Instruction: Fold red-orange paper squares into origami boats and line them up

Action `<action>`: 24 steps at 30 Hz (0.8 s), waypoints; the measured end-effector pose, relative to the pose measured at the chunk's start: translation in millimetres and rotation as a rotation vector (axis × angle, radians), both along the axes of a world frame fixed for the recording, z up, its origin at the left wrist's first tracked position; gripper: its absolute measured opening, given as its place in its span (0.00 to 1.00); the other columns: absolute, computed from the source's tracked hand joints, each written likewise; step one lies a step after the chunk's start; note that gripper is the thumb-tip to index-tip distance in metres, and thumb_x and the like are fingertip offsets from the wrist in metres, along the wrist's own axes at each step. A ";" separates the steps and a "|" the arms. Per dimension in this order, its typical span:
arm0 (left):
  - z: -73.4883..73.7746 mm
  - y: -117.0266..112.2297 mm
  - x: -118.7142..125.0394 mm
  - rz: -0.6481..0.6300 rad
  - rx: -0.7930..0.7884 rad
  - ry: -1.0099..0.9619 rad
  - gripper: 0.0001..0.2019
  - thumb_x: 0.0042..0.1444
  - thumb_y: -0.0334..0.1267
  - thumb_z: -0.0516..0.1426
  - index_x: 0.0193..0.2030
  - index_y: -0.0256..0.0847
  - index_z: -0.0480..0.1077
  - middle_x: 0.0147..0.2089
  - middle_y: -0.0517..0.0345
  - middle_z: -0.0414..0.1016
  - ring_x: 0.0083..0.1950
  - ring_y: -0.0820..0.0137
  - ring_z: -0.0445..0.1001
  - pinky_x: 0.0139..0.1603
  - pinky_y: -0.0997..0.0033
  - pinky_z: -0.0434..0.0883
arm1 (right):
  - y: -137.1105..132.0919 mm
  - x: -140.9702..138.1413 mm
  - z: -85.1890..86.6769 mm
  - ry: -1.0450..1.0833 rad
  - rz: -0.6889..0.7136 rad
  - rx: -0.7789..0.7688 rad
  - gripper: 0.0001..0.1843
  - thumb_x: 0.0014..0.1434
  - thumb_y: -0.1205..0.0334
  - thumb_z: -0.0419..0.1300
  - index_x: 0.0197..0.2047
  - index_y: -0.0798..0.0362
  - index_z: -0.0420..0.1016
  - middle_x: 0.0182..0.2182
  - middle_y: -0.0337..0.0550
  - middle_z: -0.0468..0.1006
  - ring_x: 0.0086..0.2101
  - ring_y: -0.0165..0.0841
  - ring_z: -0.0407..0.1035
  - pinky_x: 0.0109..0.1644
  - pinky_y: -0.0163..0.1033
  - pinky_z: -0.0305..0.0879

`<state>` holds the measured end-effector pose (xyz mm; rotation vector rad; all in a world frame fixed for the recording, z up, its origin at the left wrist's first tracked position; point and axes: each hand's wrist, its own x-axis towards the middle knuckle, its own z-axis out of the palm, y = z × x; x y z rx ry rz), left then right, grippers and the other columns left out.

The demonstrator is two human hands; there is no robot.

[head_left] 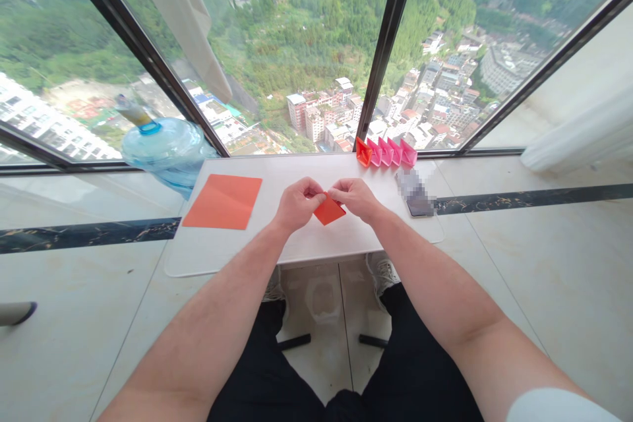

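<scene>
A small folded piece of orange paper (330, 210) is held between both hands, above the middle of the white table. My left hand (301, 202) pinches its upper left edge between thumb and fingers. On the other side, my right hand (357, 198) grips the upper right edge in the same way. The fingertips of the two hands nearly meet at the top of the paper and cover that part. To the left, flat sheets of orange paper (223, 202) lie on the table. Several folded paper boats (386, 153), one orange and the others pink, stand in a row at the far right edge.
The low white table (212, 257) stands against a wide window with dark frames (383, 46). A blurred phone (418, 198) lies near its right end. Behind the left end is a large blue water bottle (165, 145). My shoes (383, 273) are under the near edge.
</scene>
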<state>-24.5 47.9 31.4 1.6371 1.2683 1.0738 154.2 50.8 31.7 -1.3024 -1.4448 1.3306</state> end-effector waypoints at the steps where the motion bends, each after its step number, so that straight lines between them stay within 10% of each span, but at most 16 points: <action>1: 0.1 -0.1 0.1 0.004 -0.006 -0.001 0.05 0.48 0.37 0.63 0.29 0.42 0.72 0.28 0.61 0.75 0.32 0.69 0.70 0.38 0.69 0.68 | 0.2 -0.1 -0.4 0.012 0.005 -0.003 0.11 0.50 0.55 0.64 0.27 0.55 0.74 0.23 0.36 0.72 0.26 0.28 0.65 0.30 0.34 0.61; 24: -2.2 3.6 2.3 0.085 -0.115 -0.185 0.08 0.45 0.38 0.65 0.32 0.40 0.76 0.31 0.57 0.80 0.34 0.67 0.76 0.36 0.69 0.71 | 0.9 -4.9 -3.5 -0.066 -0.086 0.091 0.11 0.48 0.54 0.66 0.29 0.55 0.78 0.24 0.37 0.76 0.27 0.29 0.66 0.30 0.34 0.60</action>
